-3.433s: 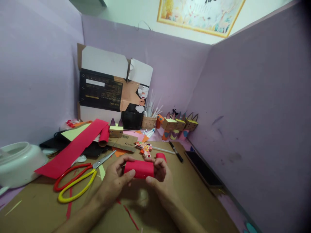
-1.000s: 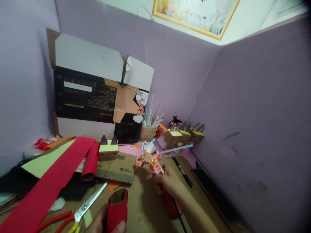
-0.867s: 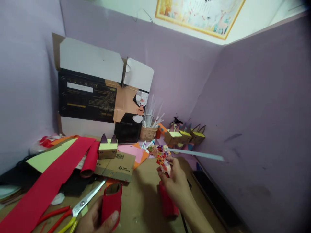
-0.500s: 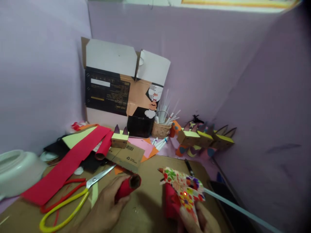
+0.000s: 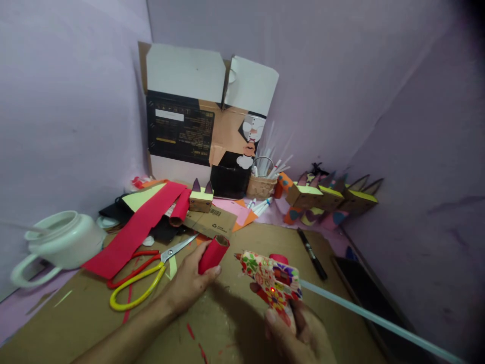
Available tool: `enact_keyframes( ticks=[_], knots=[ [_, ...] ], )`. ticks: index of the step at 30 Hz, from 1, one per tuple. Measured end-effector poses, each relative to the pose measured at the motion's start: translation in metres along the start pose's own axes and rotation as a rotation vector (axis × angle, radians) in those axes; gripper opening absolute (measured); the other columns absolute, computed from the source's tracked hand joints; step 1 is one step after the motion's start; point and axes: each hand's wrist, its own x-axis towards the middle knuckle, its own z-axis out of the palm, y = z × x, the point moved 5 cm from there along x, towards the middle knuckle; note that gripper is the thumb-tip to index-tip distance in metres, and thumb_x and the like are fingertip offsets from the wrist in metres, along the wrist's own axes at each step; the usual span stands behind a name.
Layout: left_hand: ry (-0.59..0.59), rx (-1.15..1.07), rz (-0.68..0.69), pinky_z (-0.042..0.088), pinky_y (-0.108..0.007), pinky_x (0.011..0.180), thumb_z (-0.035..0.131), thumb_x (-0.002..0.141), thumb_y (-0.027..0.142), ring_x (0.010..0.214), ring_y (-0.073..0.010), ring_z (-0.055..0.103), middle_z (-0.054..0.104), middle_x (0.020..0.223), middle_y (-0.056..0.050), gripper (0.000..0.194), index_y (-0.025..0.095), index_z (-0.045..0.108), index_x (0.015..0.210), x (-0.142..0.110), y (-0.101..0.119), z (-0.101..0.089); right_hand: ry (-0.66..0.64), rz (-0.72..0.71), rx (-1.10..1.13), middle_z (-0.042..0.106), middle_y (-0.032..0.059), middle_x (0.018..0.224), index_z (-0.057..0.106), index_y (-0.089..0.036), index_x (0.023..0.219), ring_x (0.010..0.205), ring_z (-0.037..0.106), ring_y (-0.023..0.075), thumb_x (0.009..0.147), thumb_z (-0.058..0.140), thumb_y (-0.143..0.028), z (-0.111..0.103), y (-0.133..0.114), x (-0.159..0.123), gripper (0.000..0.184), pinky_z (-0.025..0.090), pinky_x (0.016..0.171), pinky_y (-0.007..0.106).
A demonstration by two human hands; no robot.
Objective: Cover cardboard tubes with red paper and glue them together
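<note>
My left hand (image 5: 193, 280) is wrapped round a red paper-covered cardboard tube (image 5: 212, 257), held tilted with its hollow end up. In my right hand (image 5: 303, 333) is a hot glue gun (image 5: 265, 278) with a floral pattern and a lit red light. Its nozzle points left, a short gap from the tube. A long clear glue stick (image 5: 371, 316) juts out of its back. Something red (image 5: 279, 258) shows partly behind the gun; most of it is hidden. Left of my left hand lie scissors (image 5: 151, 278) with red and yellow handles.
A white pot (image 5: 68, 242) stands far left beside a red paper strip (image 5: 140, 230). Behind are another red tube (image 5: 180, 208), a small eared box (image 5: 201, 199), a basket of sticks (image 5: 262, 187) and a flattened carton (image 5: 182, 131). Eared cardboard figures (image 5: 326, 197) and a black marker (image 5: 312, 254) lie right.
The camera view has shifted, so the background sits higher and further right. The glue gun has come closer to the red tube. Both hands keep their hold.
</note>
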Motion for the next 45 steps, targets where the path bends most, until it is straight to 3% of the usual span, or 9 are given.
enact_keyframes(
  ticks=[3, 8, 13, 19, 23, 32, 45],
  knots=[
    [-0.055, -0.012, -0.005, 0.047, -0.03, 0.07, 0.049, 0.077, 0.034, 0.078, -0.0211, 0.057, 0.063, 0.087, -0.004, 0.035, 0.013, 0.054, 0.105, -0.001, 0.003, 0.002, 0.015, -0.065, -0.038, 0.072, 0.0116, 0.097, 0.067, -0.017, 0.097, 0.077, 0.066, 0.0247, 0.066, 0.07, -0.049, -0.005, 0.0, 0.002, 0.045, 0.053, 0.063, 0.029],
    [-0.072, 0.042, 0.04, 0.045, -0.035, 0.081, 0.048, 0.079, 0.034, 0.091, -0.0233, 0.057, 0.063, 0.096, -0.005, 0.035, 0.015, 0.051, 0.109, -0.004, 0.007, 0.003, -0.057, -0.157, -0.073, 0.069, 0.0142, 0.105, 0.063, -0.015, 0.109, 0.094, 0.064, 0.0276, 0.074, 0.064, -0.043, -0.014, -0.004, 0.009, 0.045, 0.051, 0.079, 0.035],
    [-0.055, 0.087, 0.052, 0.046, -0.036, 0.082, 0.049, 0.079, 0.034, 0.096, -0.0253, 0.058, 0.064, 0.099, -0.007, 0.037, 0.015, 0.05, 0.11, -0.008, 0.006, 0.004, -0.171, -0.206, -0.048, 0.068, 0.0132, 0.11, 0.065, -0.018, 0.109, 0.101, 0.063, 0.0277, 0.076, 0.063, -0.04, 0.0, -0.016, 0.002, 0.04, 0.048, 0.089, 0.039],
    [-0.019, 0.188, 0.08, 0.047, -0.035, 0.086, 0.05, 0.08, 0.032, 0.108, -0.0261, 0.057, 0.062, 0.117, -0.008, 0.043, 0.017, 0.046, 0.12, -0.011, 0.004, 0.003, -0.213, -0.214, -0.062, 0.068, 0.0124, 0.109, 0.066, -0.019, 0.107, 0.1, 0.064, 0.0269, 0.075, 0.062, -0.039, 0.007, -0.016, -0.001, 0.039, 0.048, 0.09, 0.04],
    [0.006, 0.225, 0.1, 0.046, -0.038, 0.089, 0.049, 0.081, 0.031, 0.108, -0.026, 0.056, 0.061, 0.117, -0.007, 0.041, 0.02, 0.046, 0.12, -0.012, 0.003, 0.002, -0.162, -0.186, -0.119, 0.067, 0.0137, 0.112, 0.066, -0.018, 0.107, 0.104, 0.061, 0.0299, 0.071, 0.063, -0.04, 0.002, -0.012, -0.001, 0.042, 0.045, 0.092, 0.043],
    [0.054, 0.295, 0.229, 0.041, -0.041, 0.092, 0.047, 0.085, 0.033, 0.109, -0.0261, 0.052, 0.057, 0.117, -0.008, 0.04, 0.023, 0.042, 0.123, -0.013, -0.002, 0.0, -0.226, -0.149, -0.105, 0.064, 0.0123, 0.118, 0.066, -0.018, 0.108, 0.108, 0.06, 0.0287, 0.072, 0.063, -0.042, 0.005, -0.008, -0.002, 0.043, 0.046, 0.093, 0.04],
    [0.077, 0.318, 0.219, 0.041, -0.042, 0.093, 0.047, 0.085, 0.034, 0.11, -0.0268, 0.053, 0.057, 0.118, -0.009, 0.04, 0.023, 0.042, 0.123, -0.013, -0.007, 0.0, -0.297, -0.229, -0.116, 0.065, 0.0104, 0.115, 0.06, -0.02, 0.116, 0.104, 0.062, 0.0243, 0.078, 0.059, -0.027, 0.002, -0.005, -0.002, 0.038, 0.049, 0.09, 0.036]
  ],
)
